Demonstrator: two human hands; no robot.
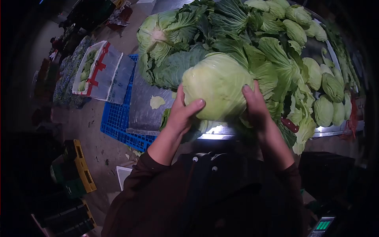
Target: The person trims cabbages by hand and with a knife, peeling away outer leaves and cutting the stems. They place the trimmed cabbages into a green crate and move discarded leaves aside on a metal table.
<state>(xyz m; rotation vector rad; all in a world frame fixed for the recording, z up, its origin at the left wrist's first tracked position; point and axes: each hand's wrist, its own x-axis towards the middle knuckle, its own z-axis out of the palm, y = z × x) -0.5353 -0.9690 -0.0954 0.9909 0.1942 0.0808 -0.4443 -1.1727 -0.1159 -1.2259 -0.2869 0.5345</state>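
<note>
A pale green cabbage head (217, 87), smooth and stripped of dark outer leaves, is held between my two hands above the metal table's front edge. My left hand (184, 110) grips its left side, thumb across the front. On its right side my right hand (256, 103) presses, the thumb on top and the other fingers mostly hidden. Behind it lies a larger cabbage (158, 37) with its cut stem facing me and dark outer leaves around it. Loose leaves (272, 59) are heaped to the right. A red knife handle (289, 125) sticks out among them.
Several small pointed cabbages (323, 110) fill the table's right side. The metal tabletop (142, 114) shows at left, beside a blue plastic crate (112, 118). A white foam box (98, 75) with red tape stands further left. A lit green display (323, 225) is at lower right.
</note>
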